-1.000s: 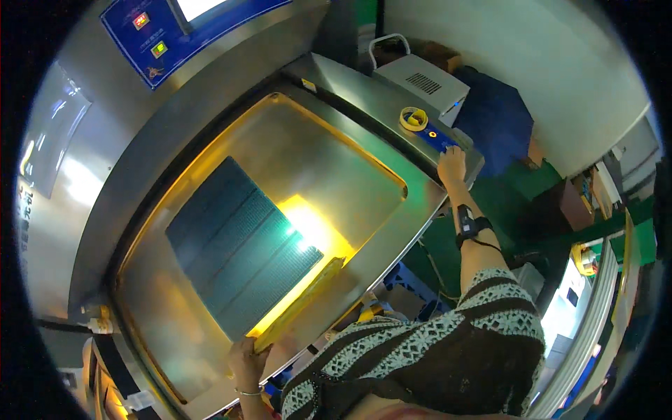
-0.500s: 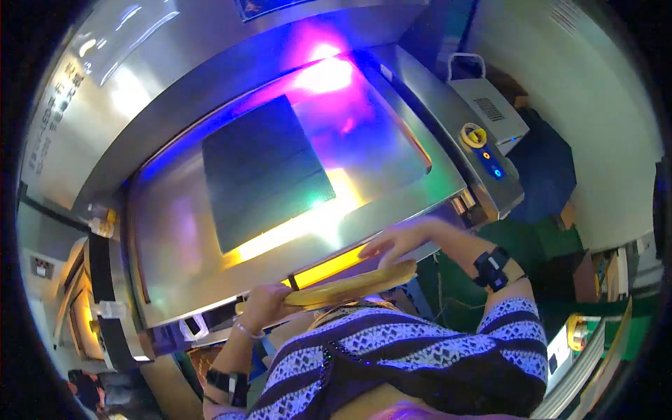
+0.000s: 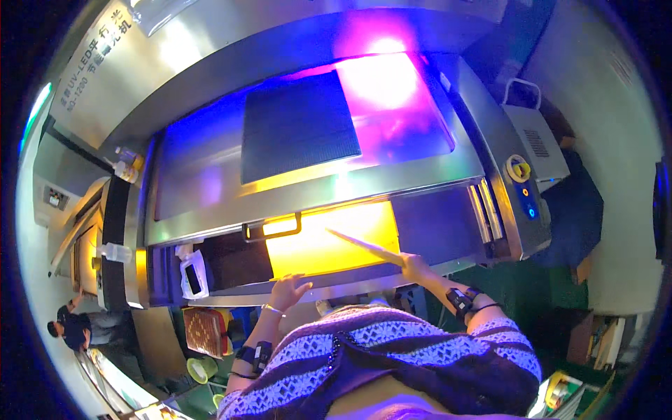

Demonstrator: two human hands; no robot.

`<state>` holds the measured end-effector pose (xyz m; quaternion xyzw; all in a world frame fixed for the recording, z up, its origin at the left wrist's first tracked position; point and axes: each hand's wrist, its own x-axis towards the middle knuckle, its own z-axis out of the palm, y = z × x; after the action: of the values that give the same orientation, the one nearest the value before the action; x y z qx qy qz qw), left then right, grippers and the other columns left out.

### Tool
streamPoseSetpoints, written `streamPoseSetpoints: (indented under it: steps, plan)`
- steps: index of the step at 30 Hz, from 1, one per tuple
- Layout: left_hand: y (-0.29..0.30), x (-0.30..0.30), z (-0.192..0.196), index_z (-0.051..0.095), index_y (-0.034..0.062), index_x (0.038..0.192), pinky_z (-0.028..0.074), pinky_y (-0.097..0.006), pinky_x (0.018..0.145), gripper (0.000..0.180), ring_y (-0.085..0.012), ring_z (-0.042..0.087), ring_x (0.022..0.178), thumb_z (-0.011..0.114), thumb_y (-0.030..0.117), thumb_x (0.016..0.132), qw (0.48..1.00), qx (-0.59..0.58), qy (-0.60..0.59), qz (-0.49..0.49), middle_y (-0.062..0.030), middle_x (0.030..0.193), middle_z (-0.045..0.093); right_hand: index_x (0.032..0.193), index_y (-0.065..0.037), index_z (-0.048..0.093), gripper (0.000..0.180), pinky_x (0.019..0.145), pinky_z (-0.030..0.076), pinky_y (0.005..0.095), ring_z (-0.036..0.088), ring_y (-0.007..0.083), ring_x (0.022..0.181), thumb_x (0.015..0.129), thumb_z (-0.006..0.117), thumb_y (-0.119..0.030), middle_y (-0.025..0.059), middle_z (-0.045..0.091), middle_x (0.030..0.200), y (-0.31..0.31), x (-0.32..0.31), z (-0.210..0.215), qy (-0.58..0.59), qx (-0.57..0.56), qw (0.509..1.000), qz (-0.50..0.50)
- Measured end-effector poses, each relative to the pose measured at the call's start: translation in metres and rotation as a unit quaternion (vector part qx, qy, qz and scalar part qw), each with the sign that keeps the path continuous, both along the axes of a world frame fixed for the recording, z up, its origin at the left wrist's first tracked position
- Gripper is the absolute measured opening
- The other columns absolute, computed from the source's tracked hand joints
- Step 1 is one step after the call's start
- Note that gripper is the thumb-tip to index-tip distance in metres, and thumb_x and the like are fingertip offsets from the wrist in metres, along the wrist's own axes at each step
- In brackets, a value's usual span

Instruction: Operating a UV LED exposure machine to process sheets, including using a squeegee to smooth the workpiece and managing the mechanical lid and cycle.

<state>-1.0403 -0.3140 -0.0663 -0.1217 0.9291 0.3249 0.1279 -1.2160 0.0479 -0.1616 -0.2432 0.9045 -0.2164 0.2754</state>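
Observation:
In the front opening of a large steel machine lies a flat sheet glowing yellow (image 3: 308, 253). My right hand (image 3: 414, 268), at the sheet's right side, is closed around the near end of a long, thin, pale strip (image 3: 367, 248). This strip slants up to the left above the sheet; it could be a sheet seen edge-on, I cannot tell. Near the sheet's front left edge is my left hand (image 3: 288, 290), thumb and fingers apart, with nothing in it. Whether it touches the edge is unclear.
A dark ridged panel (image 3: 301, 126) lies on the steel cover, below a bright pink-violet glow. A black handle (image 3: 273, 228) sits on the cover's front edge. A white device with a dark screen (image 3: 194, 276) rests left in the opening. A yellow-ringed knob (image 3: 517, 168) is at right. Another person (image 3: 68, 325) is far left.
Both hands were on a pale yellowish sheet; my left hand has let go of it. My right hand now holds the thin strip over the opening. The view has shifted, showing more of the opening.

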Motion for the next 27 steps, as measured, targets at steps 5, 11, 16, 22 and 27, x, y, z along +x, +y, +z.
streamPoseSetpoints:
  steps: [5, 11, 16, 22, 27]
  plan:
    - [-0.030, 0.132, -0.058, 0.061, 0.0035, 0.103, 0.044, -0.036, 0.087, 0.045, -0.0281, 0.058, 0.098, 0.065, 0.039, 0.076, 0.966, 0.094, -0.128, 0.203, -0.0162, 0.103, 0.062, 0.115, -0.004, 0.050, 0.043, 0.090, 0.039, 0.0423, 0.047, 0.0390, 0.108, 0.072, 0.045, -0.001, 0.0253, 0.051, 0.112, 0.006, 0.002, -0.025, 0.079, -0.020, 0.992, -0.095]
    - [-0.019, 0.158, -0.036, 0.062, 0.0038, 0.104, 0.047, -0.026, 0.072, 0.045, -0.0153, 0.059, 0.083, 0.063, 0.040, 0.078, 0.898, 0.194, -0.207, 0.337, -0.0078, 0.095, 0.064, 0.118, -0.001, 0.047, 0.046, 0.097, 0.034, 0.0428, 0.039, 0.0411, 0.115, 0.071, 0.044, 0.000, 0.0273, 0.043, 0.122, -0.022, 0.030, -0.084, 0.277, 0.037, 0.954, -0.105]
    - [-0.033, 0.146, -0.050, 0.063, 0.0036, 0.102, 0.046, -0.026, 0.065, 0.042, -0.0130, 0.057, 0.078, 0.063, 0.038, 0.079, 0.888, 0.217, -0.187, 0.360, -0.0059, 0.091, 0.064, 0.121, 0.000, 0.044, 0.051, 0.103, 0.026, 0.0437, 0.030, 0.0430, 0.122, 0.070, 0.048, -0.001, 0.0274, 0.031, 0.132, -0.063, 0.033, -0.082, 0.103, 0.021, 0.992, -0.063]
    - [-0.048, 0.073, -0.065, 0.059, 0.0052, 0.103, 0.045, -0.029, 0.069, 0.036, -0.0137, 0.058, 0.080, 0.059, 0.034, 0.082, 0.811, 0.375, -0.127, 0.431, -0.0034, 0.088, 0.062, 0.109, -0.002, 0.055, 0.040, 0.090, 0.041, 0.0389, 0.052, 0.0351, 0.101, 0.071, 0.058, -0.012, 0.0221, 0.055, 0.106, -0.132, -0.009, -0.026, 0.043, -0.187, 0.981, 0.021]
    - [-0.041, 0.007, -0.049, 0.056, 0.0097, 0.105, 0.047, -0.033, 0.070, 0.029, -0.0170, 0.059, 0.083, 0.056, 0.030, 0.085, 0.677, 0.556, -0.115, 0.469, -0.0027, 0.094, 0.060, 0.108, -0.002, 0.053, 0.036, 0.088, 0.042, 0.0397, 0.052, 0.0337, 0.099, 0.074, 0.057, -0.012, 0.0175, 0.055, 0.103, -0.176, -0.047, 0.043, 0.139, -0.201, 0.969, 0.041]
